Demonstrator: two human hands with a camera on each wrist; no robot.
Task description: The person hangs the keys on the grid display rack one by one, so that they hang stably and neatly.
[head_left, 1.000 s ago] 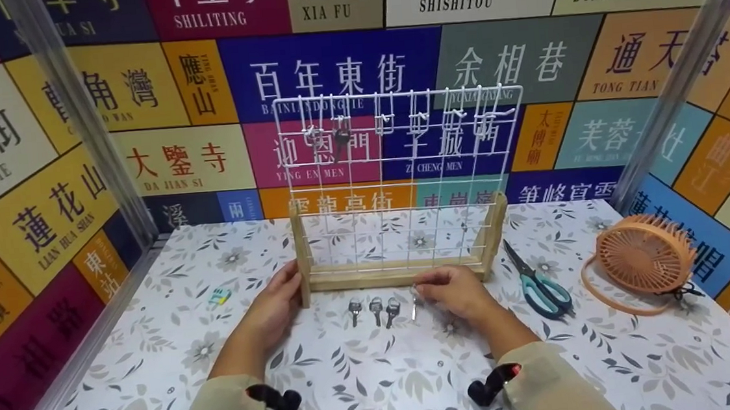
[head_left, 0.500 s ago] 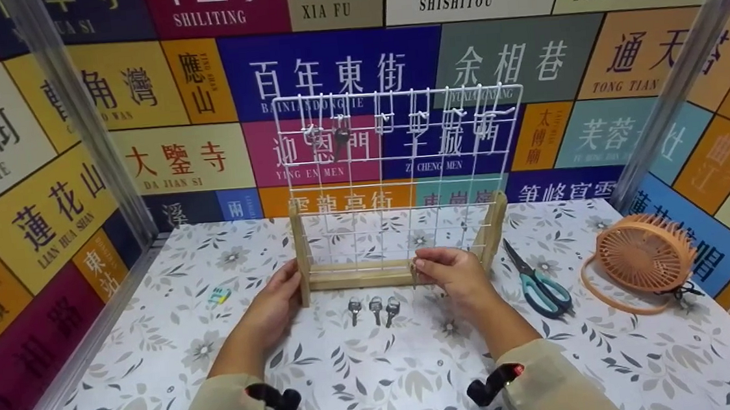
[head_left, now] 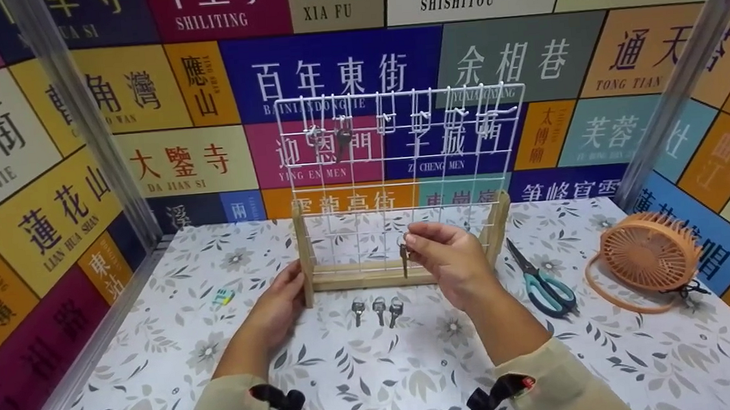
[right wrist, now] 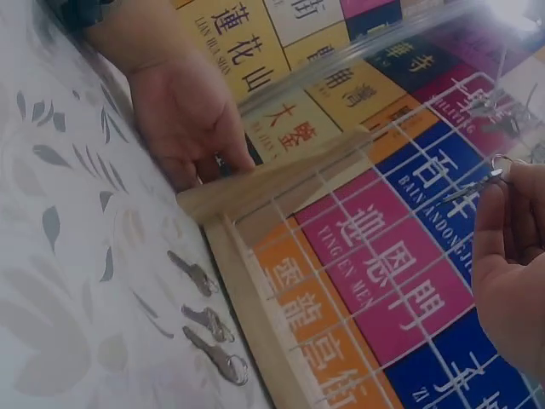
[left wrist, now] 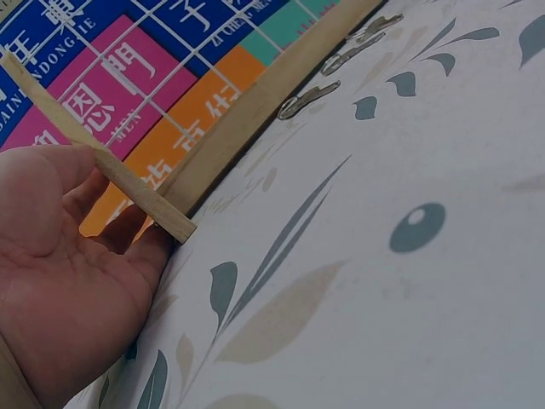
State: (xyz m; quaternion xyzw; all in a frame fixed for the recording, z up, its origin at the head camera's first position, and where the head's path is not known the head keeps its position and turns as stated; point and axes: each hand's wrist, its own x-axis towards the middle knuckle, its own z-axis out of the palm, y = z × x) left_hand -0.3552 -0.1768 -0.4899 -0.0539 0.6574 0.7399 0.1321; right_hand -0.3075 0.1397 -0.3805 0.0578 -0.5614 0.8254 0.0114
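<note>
My right hand point(head_left: 454, 256) pinches a key point(head_left: 404, 259) by its ring, held up before the lower part of a white wire grid rack point(head_left: 291, 178) with a wooden base. The key hangs downward in the head view; its ring point(right wrist: 502, 160) shows at the fingertips in the right wrist view. My left hand point(head_left: 279, 309) grips the rack's left wooden upright point(left wrist: 140, 187) low down, some fingers partly hidden behind it. Three keys point(head_left: 379, 311) with rings lie in a row on the table before the base. More keys point(head_left: 343, 136) hang from the two leftmost hooks.
Several white hooks point(head_left: 422, 117) without keys line the rack's upper right. Teal-handled scissors point(head_left: 549, 291) and an orange fan point(head_left: 649, 253) lie and stand to the right. A small colourful item point(head_left: 222, 297) is at the left on the floral tablecloth point(head_left: 366, 387).
My right hand has lifted the key off the table, moving upward to the front of the grid. The left hand has stayed at the upright.
</note>
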